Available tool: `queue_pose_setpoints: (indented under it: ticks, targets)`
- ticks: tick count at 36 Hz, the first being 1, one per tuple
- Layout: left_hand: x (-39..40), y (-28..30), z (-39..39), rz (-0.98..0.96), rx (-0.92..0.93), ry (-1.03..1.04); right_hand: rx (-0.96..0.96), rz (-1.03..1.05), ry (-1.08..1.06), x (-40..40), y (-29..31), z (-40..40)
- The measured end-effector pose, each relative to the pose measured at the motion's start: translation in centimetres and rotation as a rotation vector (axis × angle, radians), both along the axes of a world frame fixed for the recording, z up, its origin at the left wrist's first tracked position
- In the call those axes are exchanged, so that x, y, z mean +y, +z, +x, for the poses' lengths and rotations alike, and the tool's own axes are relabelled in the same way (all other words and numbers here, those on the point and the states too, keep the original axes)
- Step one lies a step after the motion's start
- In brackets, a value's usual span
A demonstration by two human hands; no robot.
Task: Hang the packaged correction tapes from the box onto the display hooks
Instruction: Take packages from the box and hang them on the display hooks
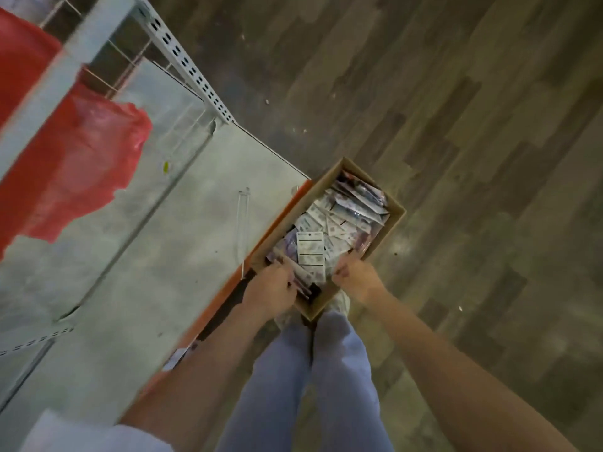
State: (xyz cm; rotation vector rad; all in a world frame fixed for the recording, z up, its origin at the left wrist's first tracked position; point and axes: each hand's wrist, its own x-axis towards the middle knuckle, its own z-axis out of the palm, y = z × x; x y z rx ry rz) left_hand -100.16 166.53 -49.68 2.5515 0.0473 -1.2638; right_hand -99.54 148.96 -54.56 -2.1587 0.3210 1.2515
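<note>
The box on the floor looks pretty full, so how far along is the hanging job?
Nothing looks hung in this view. The cardboard box on the floor holds a heap of packaged correction tapes. In hand: the left hand and right hand both reach into its near end, fingers curled among the packets. Left: nearly all of it, lifting packets out and hanging them. A bare hook lies on the shelf.

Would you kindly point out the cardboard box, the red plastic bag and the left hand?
cardboard box (393, 223): head view, right wall.
red plastic bag (81, 164): head view, middle of bag.
left hand (272, 290): head view, back of hand.
</note>
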Motion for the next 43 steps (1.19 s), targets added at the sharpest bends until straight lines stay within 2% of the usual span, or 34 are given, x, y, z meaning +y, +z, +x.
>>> queue_pose_setpoints:
  ticks: [9,14,18,21,23,28,35,37,43]
  targets:
    - [1.0,-16.8,2.0,0.001,0.030,-0.087,0.043,-0.027,-0.086,1.6,-16.2,0.7]
    - [1.1,-23.9,3.9,0.031,0.010,-0.253,0.000,-0.066,-0.127,2.7,-23.7,2.5]
    - [1.5,-28.9,4.1,0.136,0.067,-0.452,0.022,-0.072,-0.138,3.7,-27.5,2.8]
    - [1.5,-30.9,3.8,0.231,0.007,-0.589,0.026,-0.059,-0.142,4.5,-28.6,2.3]
    - [1.4,-31.3,3.6,0.255,-0.047,-0.611,0.011,-0.035,-0.106,4.9,-28.5,1.9]
    - [2.1,-28.5,2.7,0.146,-0.156,-0.518,-0.012,0.030,-0.144,4.6,-24.8,0.7]
    - [2.2,-17.9,2.7,0.136,-0.157,-0.369,0.003,0.041,-0.299,2.6,-14.2,-0.1]
    - [2.4,-14.0,2.7,0.130,-0.122,-0.258,0.007,0.053,-0.352,2.1,-10.6,-0.1]
    - [2.5,-3.0,3.6,0.015,-0.071,0.260,-0.038,0.157,-0.447,1.4,0.3,1.8]
